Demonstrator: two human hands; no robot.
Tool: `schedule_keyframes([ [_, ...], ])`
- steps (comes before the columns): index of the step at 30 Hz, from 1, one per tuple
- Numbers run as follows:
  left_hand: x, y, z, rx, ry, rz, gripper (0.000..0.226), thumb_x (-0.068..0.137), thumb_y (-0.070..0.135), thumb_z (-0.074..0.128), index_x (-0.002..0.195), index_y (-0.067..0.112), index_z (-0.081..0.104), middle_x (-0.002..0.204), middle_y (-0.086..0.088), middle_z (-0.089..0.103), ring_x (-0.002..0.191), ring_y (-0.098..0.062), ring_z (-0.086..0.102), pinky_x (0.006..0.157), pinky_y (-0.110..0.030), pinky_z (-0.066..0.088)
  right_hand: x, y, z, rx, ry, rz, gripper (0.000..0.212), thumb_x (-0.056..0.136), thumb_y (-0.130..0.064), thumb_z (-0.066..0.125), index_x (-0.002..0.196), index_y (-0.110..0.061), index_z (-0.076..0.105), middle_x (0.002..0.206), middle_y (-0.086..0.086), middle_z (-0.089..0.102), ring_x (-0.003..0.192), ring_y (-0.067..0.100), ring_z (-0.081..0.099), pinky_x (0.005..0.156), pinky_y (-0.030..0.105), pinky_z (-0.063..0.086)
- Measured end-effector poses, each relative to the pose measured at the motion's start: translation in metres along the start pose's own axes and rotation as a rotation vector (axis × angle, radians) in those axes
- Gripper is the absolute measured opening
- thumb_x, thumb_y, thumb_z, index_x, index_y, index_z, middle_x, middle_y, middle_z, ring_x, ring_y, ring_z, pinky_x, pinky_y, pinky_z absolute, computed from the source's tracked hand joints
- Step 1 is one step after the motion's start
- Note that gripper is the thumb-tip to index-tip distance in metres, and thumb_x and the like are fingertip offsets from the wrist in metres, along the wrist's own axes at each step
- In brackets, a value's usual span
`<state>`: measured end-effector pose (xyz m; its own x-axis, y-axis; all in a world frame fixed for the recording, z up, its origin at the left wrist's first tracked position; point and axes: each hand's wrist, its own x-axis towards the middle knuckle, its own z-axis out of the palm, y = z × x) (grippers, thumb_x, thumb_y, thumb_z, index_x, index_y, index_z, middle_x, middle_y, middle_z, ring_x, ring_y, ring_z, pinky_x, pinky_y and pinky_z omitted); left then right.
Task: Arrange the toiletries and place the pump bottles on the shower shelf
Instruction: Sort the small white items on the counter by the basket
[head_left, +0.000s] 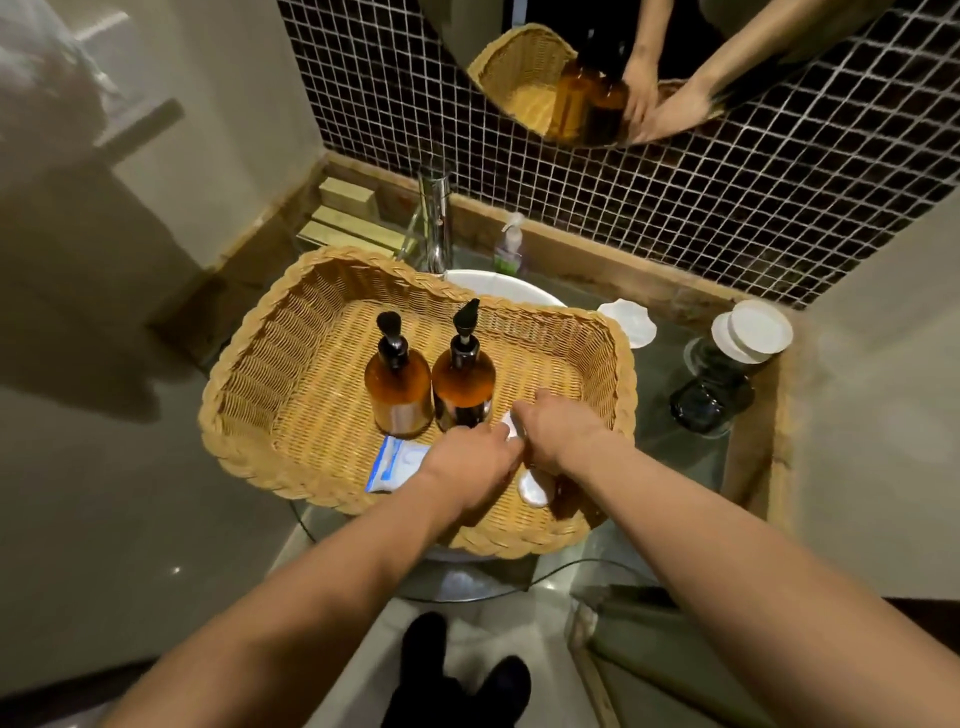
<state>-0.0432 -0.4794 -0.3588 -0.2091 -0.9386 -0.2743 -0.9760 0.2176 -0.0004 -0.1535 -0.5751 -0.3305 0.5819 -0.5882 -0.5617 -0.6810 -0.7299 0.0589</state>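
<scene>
Two amber pump bottles with black pumps stand upright side by side in a wicker basket (249, 364) that rests over the white sink: the left bottle (397, 389) and the right bottle (463, 387). My left hand (467, 465) and my right hand (553, 434) reach into the basket just in front of the right bottle, fingers curled together around a small white item (514, 428). Another white round item (534, 488) lies under my wrists. A blue-and-white packet (397, 462) lies flat left of my left hand.
A chrome tap (436, 218) and a small clear soap dispenser (511, 244) stand behind the basket. A white dish (628, 319) and a dark glass jar with white lid (727, 364) sit to the right. Wooden blocks (348, 218) are at back left. A mirror hangs above.
</scene>
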Motion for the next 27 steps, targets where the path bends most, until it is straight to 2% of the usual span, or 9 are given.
schedule_keyframes([
  [4,0.005,0.0,0.006,0.041,0.038,0.003,0.031,0.094,0.013,0.056,0.124,0.014,0.049,0.114,-0.009,0.06,0.098,-0.027,0.062,0.068,-0.036,0.044,0.008,-0.003,0.004,-0.018,0.017,-0.007,0.042,0.094,-0.019,0.061,0.134,-0.017,0.046,0.125,0.014,0.048,0.112,0.035,0.057,0.081,0.044,0.051],
  [9,0.006,0.0,0.01,0.048,0.065,0.003,0.028,0.093,0.011,0.057,0.12,0.013,0.051,0.112,-0.008,0.061,0.096,-0.025,0.063,0.067,-0.036,0.046,0.015,-0.004,0.005,-0.021,0.05,-0.05,0.038,0.096,-0.014,0.054,0.133,-0.015,0.047,0.122,0.014,0.051,0.111,0.035,0.058,0.086,0.047,0.054],
  [13,0.001,-0.002,0.011,-0.017,0.093,-0.022,0.032,0.089,0.014,0.063,0.119,0.015,0.05,0.108,-0.007,0.059,0.09,-0.023,0.062,0.06,-0.034,0.04,0.014,-0.006,0.006,-0.044,0.05,-0.067,0.041,0.094,-0.016,0.059,0.133,-0.013,0.047,0.122,0.014,0.052,0.11,0.034,0.06,0.085,0.045,0.055],
  [16,-0.005,-0.002,0.007,-0.082,0.115,-0.051,0.04,0.086,0.017,0.067,0.12,0.015,0.047,0.109,-0.007,0.056,0.091,-0.024,0.06,0.06,-0.034,0.044,0.01,-0.005,0.0,-0.053,0.058,-0.077,0.045,0.091,-0.019,0.062,0.134,-0.013,0.047,0.123,0.014,0.052,0.109,0.034,0.059,0.084,0.045,0.055],
  [21,-0.012,-0.003,-0.019,-0.15,0.15,-0.085,0.048,0.086,0.027,0.069,0.124,0.016,0.041,0.115,-0.007,0.05,0.093,-0.025,0.06,0.059,-0.034,0.044,-0.005,0.004,-0.021,-0.023,0.142,-0.077,0.039,0.092,-0.021,0.061,0.129,-0.013,0.05,0.118,0.014,0.051,0.105,0.034,0.058,0.08,0.044,0.054],
  [27,-0.009,-0.001,-0.067,-0.158,0.196,-0.074,0.054,0.085,0.024,0.071,0.128,0.015,0.04,0.118,-0.006,0.047,0.093,-0.025,0.06,0.061,-0.034,0.043,-0.03,0.025,-0.052,-0.007,0.248,-0.038,0.033,0.095,-0.026,0.058,0.125,-0.015,0.053,0.117,0.013,0.052,0.107,0.032,0.057,0.082,0.044,0.052],
])
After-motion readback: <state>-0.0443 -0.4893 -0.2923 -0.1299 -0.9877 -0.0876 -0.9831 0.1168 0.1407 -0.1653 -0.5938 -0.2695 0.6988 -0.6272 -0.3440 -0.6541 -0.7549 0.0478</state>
